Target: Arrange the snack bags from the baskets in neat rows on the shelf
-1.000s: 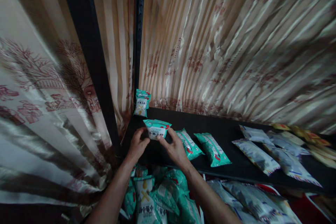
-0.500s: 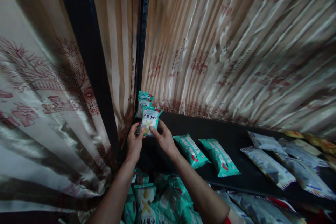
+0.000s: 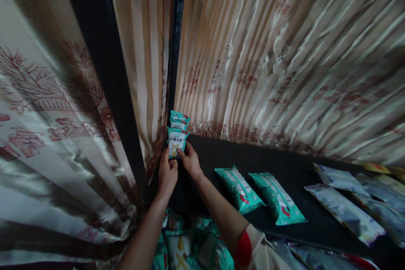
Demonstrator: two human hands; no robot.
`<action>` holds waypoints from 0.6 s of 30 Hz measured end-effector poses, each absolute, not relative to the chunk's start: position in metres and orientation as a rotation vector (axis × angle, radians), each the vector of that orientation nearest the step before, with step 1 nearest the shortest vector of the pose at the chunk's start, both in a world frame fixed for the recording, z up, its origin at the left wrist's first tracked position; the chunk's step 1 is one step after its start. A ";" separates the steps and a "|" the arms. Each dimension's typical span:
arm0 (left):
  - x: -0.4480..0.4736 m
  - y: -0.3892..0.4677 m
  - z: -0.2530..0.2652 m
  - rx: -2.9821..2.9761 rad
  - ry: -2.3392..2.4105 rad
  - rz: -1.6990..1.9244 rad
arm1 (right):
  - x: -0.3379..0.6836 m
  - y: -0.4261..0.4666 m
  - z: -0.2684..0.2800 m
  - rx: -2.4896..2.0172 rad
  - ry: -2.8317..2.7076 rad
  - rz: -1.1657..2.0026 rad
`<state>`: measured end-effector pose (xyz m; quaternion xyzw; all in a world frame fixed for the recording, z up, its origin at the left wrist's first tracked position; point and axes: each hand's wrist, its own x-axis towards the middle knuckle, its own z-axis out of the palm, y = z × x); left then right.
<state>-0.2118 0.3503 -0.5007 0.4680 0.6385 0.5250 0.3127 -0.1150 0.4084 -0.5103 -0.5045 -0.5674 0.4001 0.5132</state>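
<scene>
Both hands' grip (image 3: pixel 177 158) on upright packet (image 3: pixel 177 142); rear packet (image 3: pixel 179 117) mostly hidden.

Small shop – black shelf (image 3: pixel 284 164) of teal snack packets (image 3: pixel 239 183), silver packets (image 3: pixel 344 213), curtain backdrop (image 3: pixel 284 59)

Glossy plastic snack packet (image 3: pixel 176 142), matt black shelf (image 3: pixel 284 164), shiny satin curtain (image 3: pixel 284 63).

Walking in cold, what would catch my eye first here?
Probably the two hands holding a small teal snack packet upright at the shelf's back left corner, against others standing there. Then the shiny striped curtain behind, and two teal packets lying flat on the black shelf.
</scene>
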 end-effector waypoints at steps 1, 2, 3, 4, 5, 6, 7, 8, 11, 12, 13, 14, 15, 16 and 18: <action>-0.213 0.351 -0.502 1.233 1.679 1.344 | -0.115 0.409 -0.512 -1.234 -1.372 0.945; -0.213 0.351 -0.503 1.233 1.681 1.308 | -0.115 0.410 -0.514 -1.255 -1.381 0.928; -0.215 0.350 -0.505 1.237 1.685 1.277 | -0.115 0.410 -0.515 -1.275 -1.389 0.912; -0.216 0.350 -0.506 1.251 1.687 1.252 | -0.114 0.411 -0.517 -1.294 -1.395 0.900; -0.216 0.350 -0.506 1.274 1.683 1.237 | -0.114 0.411 -0.518 -1.308 -1.399 0.890; -0.217 0.349 -0.507 1.300 1.673 1.231 | -0.114 0.411 -0.518 -1.318 -1.401 0.882; -0.217 0.349 -0.507 1.324 1.662 1.231 | -0.114 0.411 -0.518 -1.323 -1.404 0.874; -0.218 0.349 -0.507 1.341 1.651 1.232 | -0.115 0.411 -0.518 -1.326 -1.408 0.865; -0.218 0.350 -0.506 1.340 1.614 1.250 | -0.120 0.412 -0.515 -1.356 -1.434 0.817; -0.218 0.350 -0.506 1.328 1.599 1.266 | -0.122 0.412 -0.514 -1.382 -1.446 0.793; -0.218 0.351 -0.507 1.314 1.586 1.284 | -0.124 0.412 -0.513 -1.415 -1.459 0.766; -0.218 0.351 -0.507 1.298 1.575 1.300 | -0.125 0.412 -0.511 -1.450 -1.470 0.737; -0.219 0.352 -0.508 1.281 1.567 1.310 | -0.126 0.412 -0.510 -1.482 -1.483 0.712; -0.219 0.352 -0.510 1.268 1.562 1.310 | -0.126 0.412 -0.508 -1.505 -1.496 0.692; -0.221 0.352 -0.512 1.258 1.554 1.292 | -0.126 0.412 -0.506 -1.529 -1.523 0.673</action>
